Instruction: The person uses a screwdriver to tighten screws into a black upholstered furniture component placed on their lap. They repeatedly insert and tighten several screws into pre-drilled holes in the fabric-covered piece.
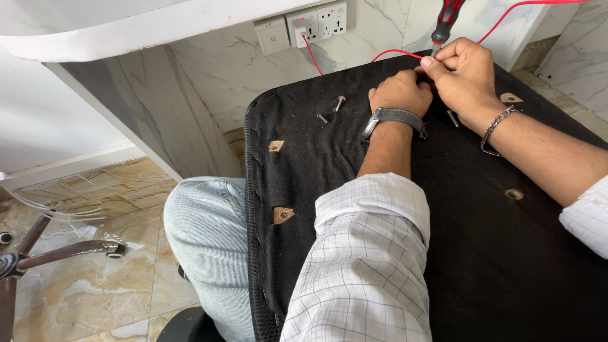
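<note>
Now, your view from above, line by line:

Left hand: your left hand [400, 93] rests knuckles-up on the black seat base [481, 253], curled into a loose fist; whether anything sits inside it you cannot tell. A grey-strapped watch [392, 117] circles the wrist.

Right hand: your right hand [461, 73] sits just at 3 o'clock of the left, touching it, fingers pinched narrow around the lower shaft of the screwdriver [446, 22].

Screwdriver: red and black handle, standing nearly upright at 12 o'clock of your right hand, tip hidden behind your fingers at the far edge of the seat base.

Seat base: black fabric-covered panel lying across your lap, filling the frame from the centre to 4 o'clock, with small brown openings at the screw points [282, 215].

Loose bolts: two bolts [339, 103] lie on the fabric at 9 o'clock of your left hand, near each other but apart; another bolt [452, 118] lies just at 6 o'clock of your right hand.

Cable: a red cable [311, 56] runs from the wall socket [316, 25] at 12 o'clock across to your hands.

Bracelet: a metal chain bracelet [494, 130] hangs on your right wrist.

Knee: your jeans-clad knee [206, 228] shows at 8 o'clock of the seat base.

Floor: a chair base with castors [63, 250] stands at 8 o'clock on marble tiles.
</note>
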